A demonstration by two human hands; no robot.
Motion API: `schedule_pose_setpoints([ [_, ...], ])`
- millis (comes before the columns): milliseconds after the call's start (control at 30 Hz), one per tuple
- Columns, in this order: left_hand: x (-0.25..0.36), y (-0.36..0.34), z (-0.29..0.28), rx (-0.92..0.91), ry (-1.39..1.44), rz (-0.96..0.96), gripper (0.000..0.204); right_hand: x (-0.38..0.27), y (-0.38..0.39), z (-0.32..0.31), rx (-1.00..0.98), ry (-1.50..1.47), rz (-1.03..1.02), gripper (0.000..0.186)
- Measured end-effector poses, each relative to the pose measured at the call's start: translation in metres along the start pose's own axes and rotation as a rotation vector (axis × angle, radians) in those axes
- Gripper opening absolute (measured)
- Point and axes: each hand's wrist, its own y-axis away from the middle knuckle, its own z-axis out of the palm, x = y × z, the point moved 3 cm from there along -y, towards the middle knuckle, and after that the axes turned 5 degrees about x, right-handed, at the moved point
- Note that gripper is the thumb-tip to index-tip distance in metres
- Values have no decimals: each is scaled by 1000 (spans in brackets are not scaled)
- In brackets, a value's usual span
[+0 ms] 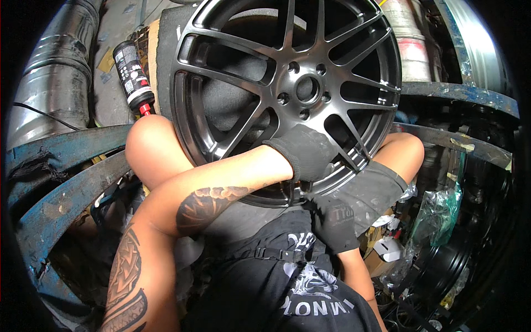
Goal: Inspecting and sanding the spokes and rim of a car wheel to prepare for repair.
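A dark, brushed-metal alloy wheel [265,69] with split spokes stands tilted against my legs, its face toward me. My left hand [310,150], in a black glove, lies over the lower spokes just below the hub. Its fingers curl down and away; what they hold, if anything, is hidden. Below it, at the wheel's bottom edge, my right hand [334,221] wears a black glove too. Its fingers close at the rim lip and are slightly blurred. My left forearm crosses in front of the wheel's lower left side.
A black bottle [131,74] with a red cap stands upside down beside my left knee. Curved blue metal frames [83,146] flank me on both sides. Silvery drums [58,61] stand at the far left. Clear plastic wrap [440,213] and other dark rims [451,260] lie at right.
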Motion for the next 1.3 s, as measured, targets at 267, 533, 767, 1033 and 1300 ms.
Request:
schedule_pose_setpoints([
  [267, -1, -2, 1, -16, -40, -2, 40, 0, -3, -2, 50, 28, -50, 34],
  [533, -2, 0, -1, -15, -60, -20, 39, -18, -3, -24, 161, 86, -69, 38],
  [767, -4, -3, 8, -16, -75, -4, 36, 0, -5, 3, -66, 138, -4, 32],
  [1033, 0, 6, 0, -115, -106, 32, 25, -8, -2, -17, -56, 47, 18, 29],
  [1300, 21, 13, 36, -512, -85, 57, 31, 6, 9, -62, 285, -18, 167, 24],
])
